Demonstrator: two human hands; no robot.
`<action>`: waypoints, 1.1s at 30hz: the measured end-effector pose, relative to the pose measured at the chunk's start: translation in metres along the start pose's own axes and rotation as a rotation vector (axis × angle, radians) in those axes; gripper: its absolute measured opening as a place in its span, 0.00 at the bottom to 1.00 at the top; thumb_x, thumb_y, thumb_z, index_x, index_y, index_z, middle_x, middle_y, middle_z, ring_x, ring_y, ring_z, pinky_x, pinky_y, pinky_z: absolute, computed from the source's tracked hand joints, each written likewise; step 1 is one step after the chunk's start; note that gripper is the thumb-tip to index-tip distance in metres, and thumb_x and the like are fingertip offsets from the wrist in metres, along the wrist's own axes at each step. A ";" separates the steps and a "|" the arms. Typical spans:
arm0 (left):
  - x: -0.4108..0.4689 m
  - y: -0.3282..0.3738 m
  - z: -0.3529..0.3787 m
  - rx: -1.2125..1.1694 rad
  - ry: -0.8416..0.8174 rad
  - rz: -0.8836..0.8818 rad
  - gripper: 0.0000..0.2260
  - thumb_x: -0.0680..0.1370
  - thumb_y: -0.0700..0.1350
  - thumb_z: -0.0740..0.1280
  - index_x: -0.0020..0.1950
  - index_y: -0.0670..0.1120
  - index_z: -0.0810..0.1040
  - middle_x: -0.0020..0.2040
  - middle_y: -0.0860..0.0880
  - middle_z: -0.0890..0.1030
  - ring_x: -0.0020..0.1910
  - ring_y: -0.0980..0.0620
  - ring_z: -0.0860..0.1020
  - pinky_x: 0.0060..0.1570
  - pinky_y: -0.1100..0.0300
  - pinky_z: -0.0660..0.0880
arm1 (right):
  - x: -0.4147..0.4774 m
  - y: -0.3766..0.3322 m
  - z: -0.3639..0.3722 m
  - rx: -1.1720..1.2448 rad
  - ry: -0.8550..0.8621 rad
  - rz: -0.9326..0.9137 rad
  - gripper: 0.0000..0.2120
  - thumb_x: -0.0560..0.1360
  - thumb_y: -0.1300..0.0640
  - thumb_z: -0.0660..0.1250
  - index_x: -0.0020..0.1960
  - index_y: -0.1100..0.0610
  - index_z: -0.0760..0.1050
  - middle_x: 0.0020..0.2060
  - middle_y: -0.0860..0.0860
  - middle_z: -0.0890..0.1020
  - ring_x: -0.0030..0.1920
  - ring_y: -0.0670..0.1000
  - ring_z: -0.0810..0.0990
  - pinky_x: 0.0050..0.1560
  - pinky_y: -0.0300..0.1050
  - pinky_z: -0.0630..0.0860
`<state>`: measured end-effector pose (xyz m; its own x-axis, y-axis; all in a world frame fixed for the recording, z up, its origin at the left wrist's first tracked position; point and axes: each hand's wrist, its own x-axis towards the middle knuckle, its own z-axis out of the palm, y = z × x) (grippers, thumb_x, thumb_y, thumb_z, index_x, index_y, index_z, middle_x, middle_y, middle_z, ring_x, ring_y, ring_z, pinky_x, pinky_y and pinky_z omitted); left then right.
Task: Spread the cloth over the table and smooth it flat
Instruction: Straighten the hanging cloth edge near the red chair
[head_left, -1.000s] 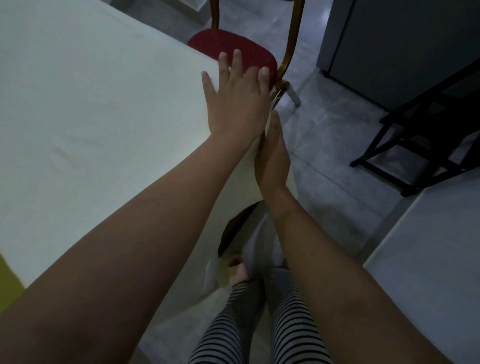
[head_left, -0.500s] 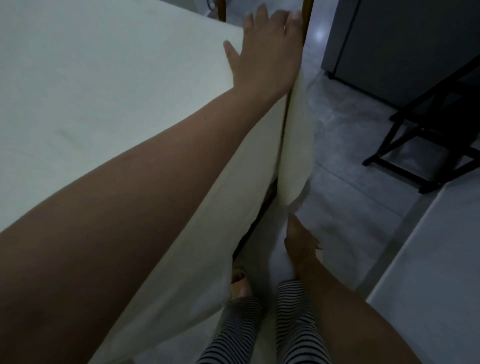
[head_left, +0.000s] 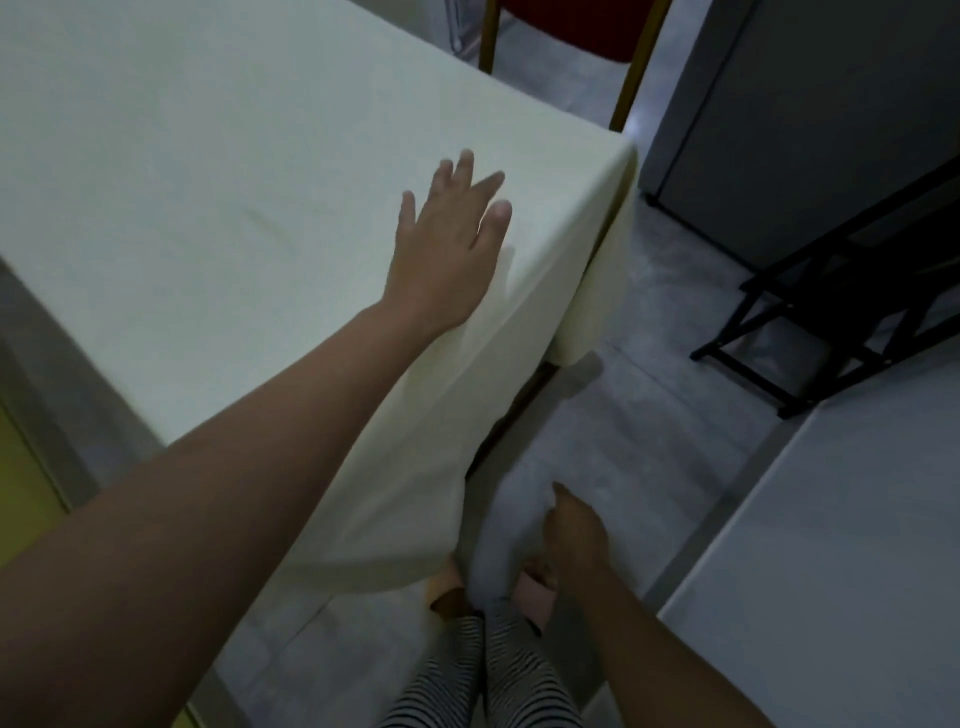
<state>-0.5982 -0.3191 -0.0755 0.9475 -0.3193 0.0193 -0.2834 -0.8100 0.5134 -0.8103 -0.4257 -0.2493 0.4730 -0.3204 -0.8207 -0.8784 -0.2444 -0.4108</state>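
Your left hand (head_left: 447, 249) lies flat on the cloth (head_left: 208, 182), fingers (head_left: 464, 171) spread wide and straight, gripping nothing. The cloth covers the surface (head_left: 511, 415) and drapes over the edge just right of your thumb, down towards the floor (head_left: 649, 415). Your right hand (head_left: 574, 535) hangs low beside that drape, its fingers loosely curled and, as far as shows, empty. A soft fold (head_left: 506, 270) sits beside the heel of your palm. Nothing pins the cloth, so a hard push towards the corner (head_left: 621, 156) beyond your fingertips would likely drag it all along. That would leave the overhang lopsided or press the fold into a crease.
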 end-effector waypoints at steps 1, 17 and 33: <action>-0.009 -0.008 -0.001 0.019 -0.021 0.014 0.22 0.84 0.53 0.46 0.77 0.50 0.60 0.79 0.50 0.51 0.78 0.53 0.46 0.74 0.49 0.40 | -0.001 -0.001 0.009 -0.026 0.038 -0.095 0.19 0.82 0.57 0.52 0.72 0.53 0.66 0.59 0.54 0.78 0.40 0.43 0.76 0.39 0.27 0.73; -0.162 -0.127 -0.044 0.127 -0.123 0.012 0.21 0.84 0.51 0.48 0.77 0.50 0.59 0.79 0.50 0.52 0.78 0.54 0.47 0.75 0.51 0.41 | -0.138 -0.029 0.135 0.281 0.394 -0.685 0.08 0.74 0.65 0.60 0.47 0.54 0.73 0.42 0.47 0.78 0.42 0.46 0.76 0.40 0.36 0.70; -0.184 -0.148 -0.035 0.181 -0.067 0.045 0.22 0.84 0.52 0.47 0.78 0.51 0.57 0.79 0.51 0.53 0.78 0.54 0.48 0.75 0.52 0.41 | -0.154 -0.036 0.204 0.365 0.489 -0.724 0.07 0.74 0.55 0.69 0.50 0.55 0.76 0.43 0.44 0.77 0.43 0.41 0.75 0.45 0.38 0.73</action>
<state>-0.7255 -0.1228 -0.1249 0.9231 -0.3839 -0.0213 -0.3528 -0.8677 0.3502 -0.8653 -0.1806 -0.1888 0.8153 -0.5712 -0.0944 -0.2884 -0.2592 -0.9218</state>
